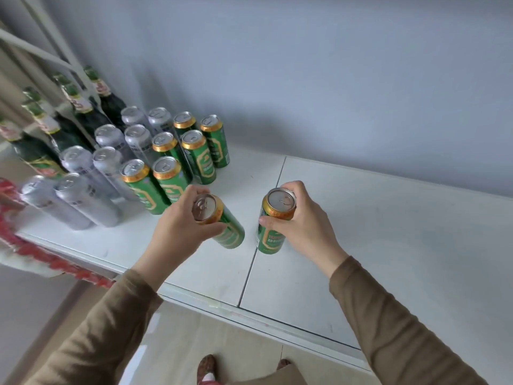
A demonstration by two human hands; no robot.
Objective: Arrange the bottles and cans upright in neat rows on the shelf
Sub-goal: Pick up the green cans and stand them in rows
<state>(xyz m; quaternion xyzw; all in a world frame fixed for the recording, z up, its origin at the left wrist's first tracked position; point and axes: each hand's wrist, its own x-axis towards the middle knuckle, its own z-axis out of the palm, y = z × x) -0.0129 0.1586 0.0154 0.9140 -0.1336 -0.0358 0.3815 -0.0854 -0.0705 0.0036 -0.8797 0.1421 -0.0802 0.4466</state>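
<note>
My left hand [180, 226] grips a green can with a gold rim [227, 232] near its top, just in front of the rows of cans. My right hand [302, 226] grips a second green can [270, 240] that stands upright on the white shelf [388, 245], close beside the first. Behind them several green cans [200, 159] stand upright in rows. Several silver cans [83, 198] stand in rows to their left. Dark green bottles [83, 118] stand at the far left, partly hidden by a white frame.
A seam [266, 218] runs front to back across the shelf between my hands. The shelf's right half lies bare up to the grey wall [333, 79]. Red and white cloth [33, 251] hangs at the shelf's left front edge. Tiled floor and my feet show below.
</note>
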